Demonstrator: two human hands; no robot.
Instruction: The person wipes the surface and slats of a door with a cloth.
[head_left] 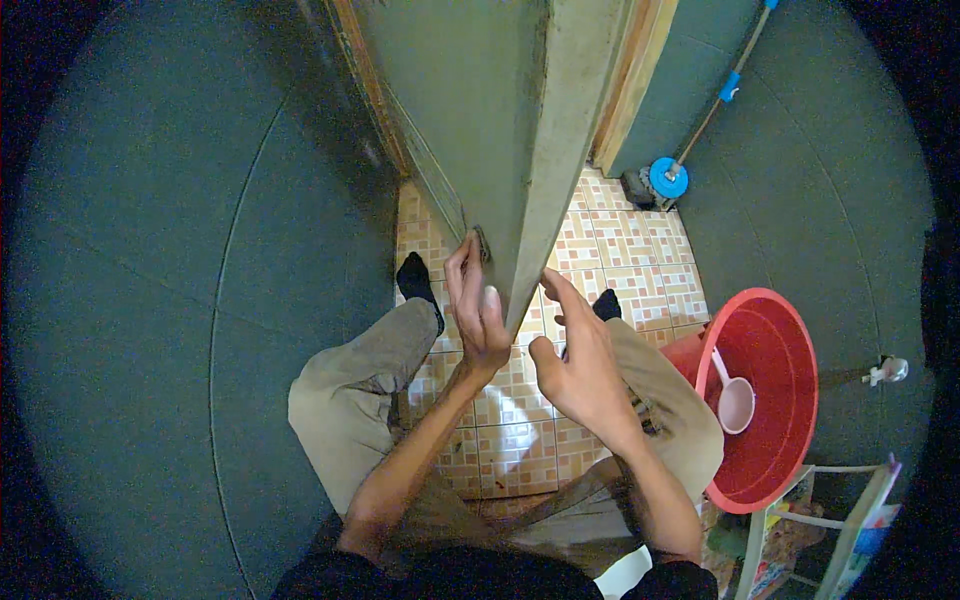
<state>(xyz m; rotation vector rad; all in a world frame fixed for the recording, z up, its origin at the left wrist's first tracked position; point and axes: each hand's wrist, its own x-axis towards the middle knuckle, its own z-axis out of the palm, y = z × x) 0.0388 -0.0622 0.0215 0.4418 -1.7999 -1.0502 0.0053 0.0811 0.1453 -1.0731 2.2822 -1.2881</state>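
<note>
A pale green door (pixel 470 110) stands ajar in front of me, its narrow edge facing my way. On its left face, my left hand (pixel 478 310) lies with long, stretched fingers, their tips at a small dark metal fitting (pixel 482 243). The left thumb stands apart from those fingers, against the door. At the door's right side is my right hand (pixel 585 365), its index finger reaching to the door edge (pixel 535 220) and its thumb spread away. I see nothing held in it. Part of its fingers is hidden.
To the right stands a red tub (pixel 700 355) with a pale pink dipper (pixel 737 405) inside. Behind it a tap (pixel 887 371) juts from the wall. A mop (pixel 668 178) leans at the far right corner. A rack (pixel 770 530) stands at lower right on the tiled floor (pixel 640 235).
</note>
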